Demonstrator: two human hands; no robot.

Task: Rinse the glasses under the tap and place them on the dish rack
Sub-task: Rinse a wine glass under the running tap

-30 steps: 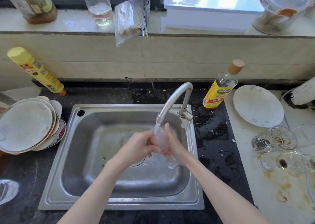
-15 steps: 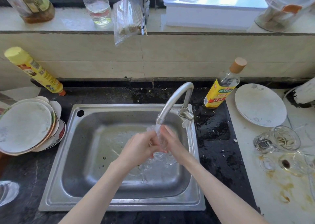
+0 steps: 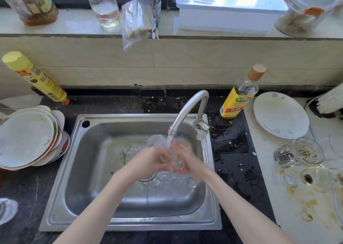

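Both hands meet over the steel sink (image 3: 61,186), around a clear glass (image 3: 175,160). My left hand (image 3: 148,163) covers the glass from the left and my right hand (image 3: 191,162) cups it from the right. Water runs from the curved tap (image 3: 187,110) onto the glass and splashes off to the upper left. Most of the glass is hidden between the fingers. Dirty glasses lie on the white counter at right: a tumbler on its side (image 3: 298,152) and a stained glass (image 3: 319,178). One more glass (image 3: 6,209) shows at the lower left edge.
Stacked plates (image 3: 27,138) sit left of the sink, with a yellow spray bottle (image 3: 35,76) behind them. A yellow-labelled bottle (image 3: 239,95) and a white plate (image 3: 280,114) stand right of the tap. The window ledge holds bottles, a bag of sticks (image 3: 138,19) and a white box (image 3: 230,8).
The hands have turned the glass under the stream and shifted slightly. Water now splashes off to the upper left of the hands.
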